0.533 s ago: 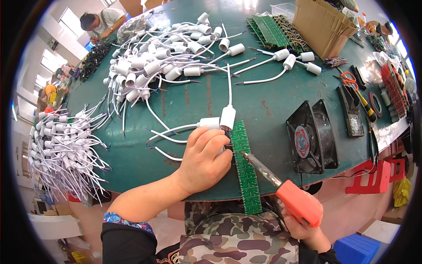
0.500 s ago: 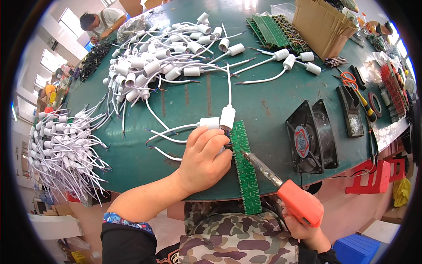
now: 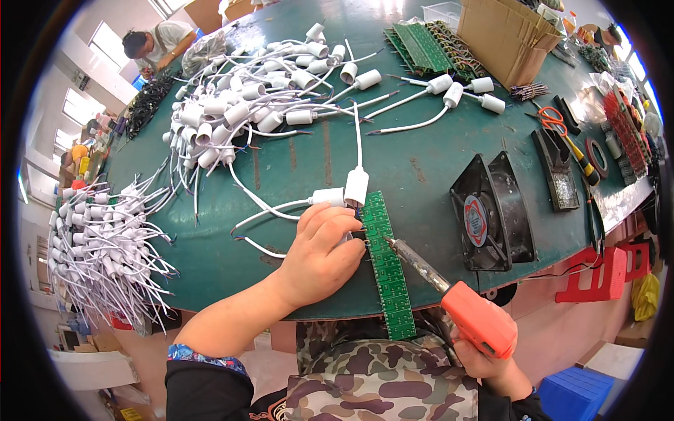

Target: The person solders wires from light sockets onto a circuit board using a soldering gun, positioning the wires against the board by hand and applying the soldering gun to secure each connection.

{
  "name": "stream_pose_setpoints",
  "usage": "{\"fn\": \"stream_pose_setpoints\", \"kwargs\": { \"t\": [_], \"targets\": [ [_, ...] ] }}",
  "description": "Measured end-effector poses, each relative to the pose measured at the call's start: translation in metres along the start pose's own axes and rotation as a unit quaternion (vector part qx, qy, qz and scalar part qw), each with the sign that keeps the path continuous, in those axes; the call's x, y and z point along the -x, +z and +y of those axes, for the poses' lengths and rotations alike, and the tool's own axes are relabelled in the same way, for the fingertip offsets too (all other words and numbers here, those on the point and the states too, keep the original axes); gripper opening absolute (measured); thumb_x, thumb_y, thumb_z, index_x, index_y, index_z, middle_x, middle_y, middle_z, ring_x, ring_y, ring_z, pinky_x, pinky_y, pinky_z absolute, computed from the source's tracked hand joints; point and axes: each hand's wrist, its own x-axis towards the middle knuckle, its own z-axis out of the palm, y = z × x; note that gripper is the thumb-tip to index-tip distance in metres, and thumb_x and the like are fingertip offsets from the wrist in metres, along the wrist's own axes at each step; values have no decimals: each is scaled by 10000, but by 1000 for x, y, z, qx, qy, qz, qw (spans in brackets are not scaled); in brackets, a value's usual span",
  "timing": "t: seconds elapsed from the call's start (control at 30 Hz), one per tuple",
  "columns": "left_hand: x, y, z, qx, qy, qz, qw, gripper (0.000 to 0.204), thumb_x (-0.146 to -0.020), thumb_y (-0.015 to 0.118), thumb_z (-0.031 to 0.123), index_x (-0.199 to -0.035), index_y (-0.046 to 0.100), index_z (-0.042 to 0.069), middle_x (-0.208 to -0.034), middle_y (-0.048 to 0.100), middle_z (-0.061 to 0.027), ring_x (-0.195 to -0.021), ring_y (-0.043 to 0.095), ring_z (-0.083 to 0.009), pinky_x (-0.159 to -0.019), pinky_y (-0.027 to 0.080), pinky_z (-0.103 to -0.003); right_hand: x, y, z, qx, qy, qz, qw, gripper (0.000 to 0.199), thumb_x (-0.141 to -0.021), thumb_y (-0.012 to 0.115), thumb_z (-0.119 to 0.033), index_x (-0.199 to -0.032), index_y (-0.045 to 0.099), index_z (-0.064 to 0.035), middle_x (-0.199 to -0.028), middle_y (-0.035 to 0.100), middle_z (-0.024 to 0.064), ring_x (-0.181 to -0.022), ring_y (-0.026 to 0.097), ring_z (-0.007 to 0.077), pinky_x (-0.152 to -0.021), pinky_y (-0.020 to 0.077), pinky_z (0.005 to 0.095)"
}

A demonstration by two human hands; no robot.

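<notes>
Green circuit strip under left hand, soldering iron in right hand

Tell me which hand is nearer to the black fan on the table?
Right. The right hand holds the orange soldering iron just below the black fan, at the table edge. The left hand rests on the green circuit board strip, farther to the fan's left.

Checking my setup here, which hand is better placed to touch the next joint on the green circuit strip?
Probably the right hand: it holds the orange-handled soldering iron with the tip at the long green circuit strip. The left hand rests beside the strip.
</notes>
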Motion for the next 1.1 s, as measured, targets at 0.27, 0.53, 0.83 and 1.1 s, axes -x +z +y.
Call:
{"fn": "stream_pose_setpoints", "kwargs": {
  "t": [0.27,0.53,0.83,1.1],
  "targets": [
    [-3,0,-1,20,-1,-2,1000,275,-690,809,-20,-903,649,47,-1107,629,-109,-1118,624,-331,-1024,472,-532,-4,-1,0,2,-4,0,1000,623,-796,845,-185,-1292,578,80,-1220,685,230,-925,759,341,-803,622,392],
    [-4,3,3,-5,-12,2,1000,308,-686,784,-46,-945,636,31,-1096,626,-111,-1115,626,-332,-1018,478,-525,-9,2,2,-12,-21,10,1000,630,-786,852,-157,-1288,560,88,-1195,694,231,-912,763,337,-805,625,388],
    [-3,4,2,-3,-32,37,999,383,-688,763,-85,-1024,609,15,-1134,589,-148,-1093,618,-377,-954,508,-480,-11,4,0,-38,-12,18,999,650,-803,848,-142,-1309,519,100,-1094,726,217,-869,771,326,-774,627,378],
    [4,-6,5,-20,-59,46,997,308,-720,762,-90,-978,629,14,-1064,563,-133,-955,596,-334,-817,500,-412,-10,2,-1,-12,-27,23,999,642,-804,850,-146,-1298,520,96,-1097,720,218,-867,771,340,-770,631,393]
  ]
}}
